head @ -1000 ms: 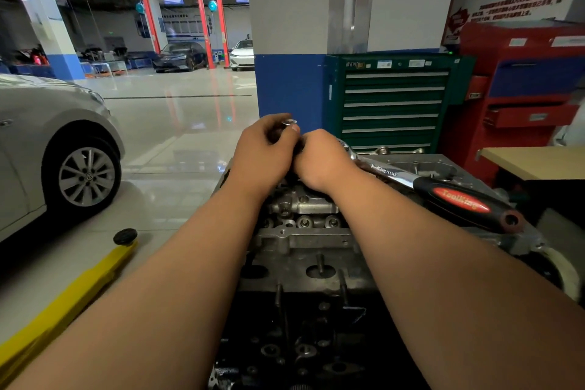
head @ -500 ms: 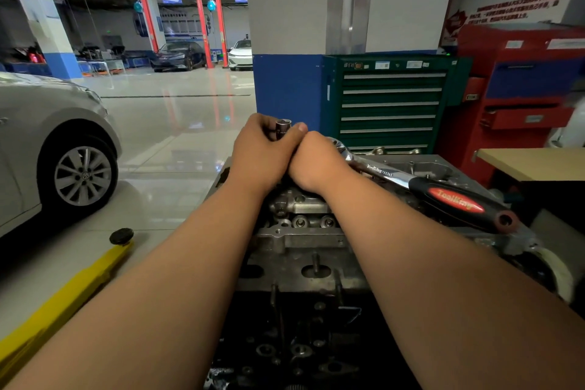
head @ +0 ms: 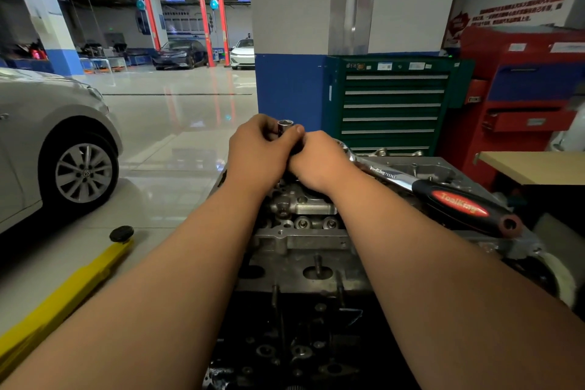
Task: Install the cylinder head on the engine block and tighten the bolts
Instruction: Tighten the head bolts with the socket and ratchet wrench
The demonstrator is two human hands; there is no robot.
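The grey cylinder head (head: 304,250) sits on the dark engine block (head: 300,351) in front of me. My left hand (head: 258,155) grips a chrome socket (head: 285,127), open end up, at the head's far end. My right hand (head: 318,161) is curled against the left one, over the head of a ratchet wrench (head: 389,176). The wrench's black and red handle (head: 465,209) sticks out to the right over the engine. What lies under my fingers is hidden.
A silver car (head: 53,149) stands at the left, a yellow lift arm (head: 63,294) on the floor beside it. Behind the engine are a blue and white pillar (head: 291,89), a green tool cabinet (head: 392,104) and a red cabinet (head: 525,98). A wooden tabletop (head: 535,166) is at the right.
My hands have stayed together at the far end of the head. The socket in my left hand has come further out above my fingers.
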